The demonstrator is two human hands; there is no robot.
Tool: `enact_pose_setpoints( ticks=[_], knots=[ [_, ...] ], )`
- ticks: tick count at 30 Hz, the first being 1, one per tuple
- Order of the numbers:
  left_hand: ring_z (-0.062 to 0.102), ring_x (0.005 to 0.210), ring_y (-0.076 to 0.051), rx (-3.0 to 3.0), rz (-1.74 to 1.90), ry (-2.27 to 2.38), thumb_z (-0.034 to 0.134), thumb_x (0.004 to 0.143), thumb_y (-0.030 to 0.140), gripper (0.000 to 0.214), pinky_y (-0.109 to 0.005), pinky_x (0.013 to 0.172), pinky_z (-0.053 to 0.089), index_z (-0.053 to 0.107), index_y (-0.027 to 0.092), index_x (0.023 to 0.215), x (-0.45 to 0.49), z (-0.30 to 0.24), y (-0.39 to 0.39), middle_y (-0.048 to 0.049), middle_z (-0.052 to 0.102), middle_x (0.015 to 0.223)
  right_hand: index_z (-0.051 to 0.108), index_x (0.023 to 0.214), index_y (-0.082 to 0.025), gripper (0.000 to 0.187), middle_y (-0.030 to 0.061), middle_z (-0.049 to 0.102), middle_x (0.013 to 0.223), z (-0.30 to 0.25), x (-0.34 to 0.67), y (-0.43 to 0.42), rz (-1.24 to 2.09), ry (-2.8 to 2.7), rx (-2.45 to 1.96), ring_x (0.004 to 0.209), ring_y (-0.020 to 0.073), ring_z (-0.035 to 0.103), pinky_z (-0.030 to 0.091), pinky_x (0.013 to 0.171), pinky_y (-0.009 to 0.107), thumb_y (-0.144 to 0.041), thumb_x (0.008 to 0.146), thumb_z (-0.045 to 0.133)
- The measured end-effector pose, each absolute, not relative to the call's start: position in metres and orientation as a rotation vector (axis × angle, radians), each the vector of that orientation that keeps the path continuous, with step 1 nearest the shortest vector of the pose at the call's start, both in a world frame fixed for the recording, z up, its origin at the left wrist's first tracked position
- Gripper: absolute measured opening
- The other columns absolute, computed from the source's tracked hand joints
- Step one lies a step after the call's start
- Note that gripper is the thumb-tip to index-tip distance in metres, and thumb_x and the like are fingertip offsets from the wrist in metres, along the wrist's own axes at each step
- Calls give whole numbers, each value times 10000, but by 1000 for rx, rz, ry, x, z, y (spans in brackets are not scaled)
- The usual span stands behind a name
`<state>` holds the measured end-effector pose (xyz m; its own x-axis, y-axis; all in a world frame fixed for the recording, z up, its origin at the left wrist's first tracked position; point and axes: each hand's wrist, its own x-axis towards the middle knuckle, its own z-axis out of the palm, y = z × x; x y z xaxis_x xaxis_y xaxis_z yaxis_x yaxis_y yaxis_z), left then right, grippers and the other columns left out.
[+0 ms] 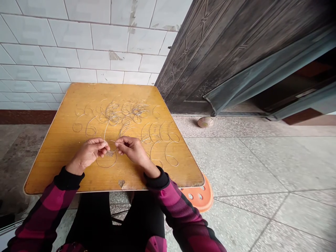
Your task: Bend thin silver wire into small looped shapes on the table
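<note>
Over the near part of the yellow wooden table [65, 168], my left hand [91, 150] and my right hand [131, 148] face each other a short gap apart. Both pinch one thin, curved wire [105, 129]; a long end of it rises from my left fingers, and a loop runs between the two hands. Just below them a round wire loop [106, 167] shows at the tabletop; whether it joins the held wire I cannot tell. Many bent wires lie beyond my hands, with a dense tangle [112, 112] at the back and separate curled wires [172, 160] on the right.
A white tiled wall [78, 35] stands behind the table. To the right are a dark carved door [181, 70] and a grey-green curtain [262, 77]. A roundish stone-like object [205, 122] lies on the floor. An orange stool [204, 196] sits partly under the table's right corner.
</note>
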<state>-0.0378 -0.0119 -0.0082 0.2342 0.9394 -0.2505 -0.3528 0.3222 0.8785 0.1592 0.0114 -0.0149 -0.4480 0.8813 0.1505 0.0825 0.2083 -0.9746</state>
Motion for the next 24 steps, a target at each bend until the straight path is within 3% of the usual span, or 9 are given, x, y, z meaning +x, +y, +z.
enact_pose_setpoints(
  ticks=[6, 9, 13, 16, 20, 24],
  knots=[
    [554, 537, -93, 819, 1016, 907, 790, 635, 265, 160, -182, 454, 424, 693, 142, 670, -39, -8, -13, -69, 683, 695, 632, 810, -159, 298, -14, 601, 640, -13, 159, 12, 1430, -1607, -865, 538, 79, 555, 477, 531, 215, -457, 805, 653],
    [538, 529, -93, 888, 992, 904, 781, 651, 302, 179, -194, 462, 438, 698, 144, 667, -37, -8, -14, -67, 679, 685, 654, 918, -176, 303, -4, 633, 749, -12, 157, 13, 1553, -1510, -792, 612, 81, 570, 494, 568, 214, -432, 763, 704],
    [509, 490, -90, 918, 920, 899, 790, 639, 340, 212, -204, 453, 430, 702, 148, 648, -32, -7, -16, -48, 646, 619, 627, 1110, -217, 444, -6, 625, 895, -11, 154, 13, 1744, -1452, -625, 721, 90, 604, 526, 688, 250, -337, 708, 770],
    [505, 488, -90, 903, 914, 894, 796, 632, 349, 223, -205, 449, 420, 706, 145, 646, -29, -7, -17, -44, 632, 609, 614, 1134, -227, 448, -12, 609, 908, -13, 150, 12, 1813, -1439, -534, 748, 98, 622, 528, 737, 275, -290, 716, 766],
    [531, 519, -98, 862, 961, 872, 808, 607, 349, 233, -207, 461, 428, 716, 145, 672, -27, -8, -19, -58, 656, 654, 626, 1011, -216, 289, -29, 601, 808, -16, 147, 11, 1803, -1372, -529, 673, 88, 608, 488, 617, 224, -261, 745, 732],
    [529, 515, -95, 844, 970, 852, 809, 613, 355, 238, -207, 460, 423, 716, 143, 668, -26, -10, -19, -61, 661, 652, 613, 937, -214, 284, -30, 597, 794, -16, 144, 11, 1846, -1294, -577, 608, 78, 569, 396, 495, 189, -258, 694, 754]
  ],
)
